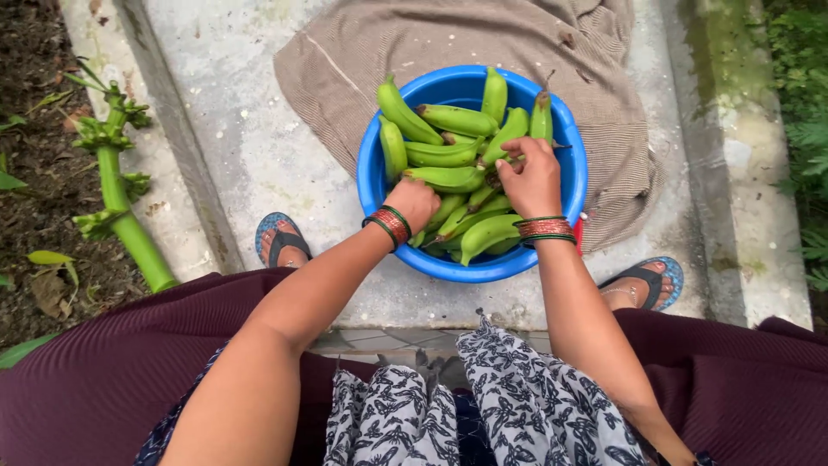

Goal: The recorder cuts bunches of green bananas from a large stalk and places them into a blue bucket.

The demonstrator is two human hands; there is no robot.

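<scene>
Seen from above, the left hand (414, 204) curls closed over green bananas (457, 177) at the near left side of a round blue basin (373, 177). The right hand (530, 177) is also curled, its fingers gripping the stem end of a bunch near the basin's middle. Both wrists wear red and green bangles (543, 229).

The bananas fill the basin in a loose heap. The ones at the back lie with their long axes running up and away from the person, tips pointing to the far rim. Those in the middle lie more crosswise, left to right. The ones nearest the person slant down toward the near rim.

The basin sits on a brown cloth (483, 39) spread over a pale concrete slab (233, 129). The person's feet, in blue-edged sandals (280, 237), rest on the slab on either side of the basin. A maroon skirt and a black-and-white patterned scarf (483, 406) fill the foreground. To the left, a bare green banana stalk (121, 190) lies on dark soil beside the slab.
</scene>
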